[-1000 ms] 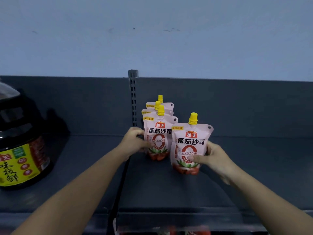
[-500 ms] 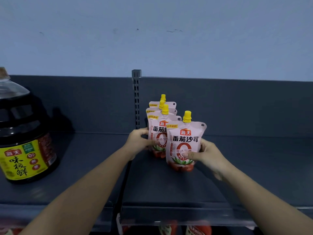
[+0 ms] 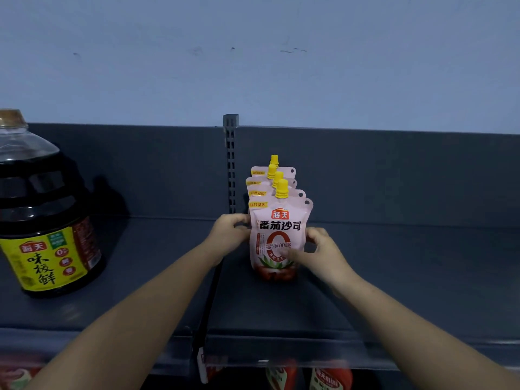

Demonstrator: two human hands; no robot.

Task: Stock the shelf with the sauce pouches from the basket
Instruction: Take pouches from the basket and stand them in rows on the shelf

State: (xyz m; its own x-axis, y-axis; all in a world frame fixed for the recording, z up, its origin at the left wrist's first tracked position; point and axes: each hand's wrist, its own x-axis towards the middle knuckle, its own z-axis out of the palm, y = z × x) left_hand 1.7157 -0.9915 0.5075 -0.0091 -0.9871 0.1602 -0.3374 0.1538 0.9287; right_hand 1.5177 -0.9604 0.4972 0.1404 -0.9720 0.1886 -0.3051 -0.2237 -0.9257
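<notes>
Tomato sauce pouch (image 3: pixel 277 235), shifted left, fronts the pouch row (image 3: pixel 285 174).
Right hand (image 3: pixel 323 254) pinches it; left hand (image 3: pixel 229 236) grips that row.

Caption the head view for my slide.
Right hand grips the front pouch upright on the shelf; left hand holds the row.

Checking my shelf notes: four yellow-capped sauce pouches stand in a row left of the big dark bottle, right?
Not quite. In the head view the four yellow-capped sauce pouches stand in a row right of the big dark bottle, not left.
</notes>
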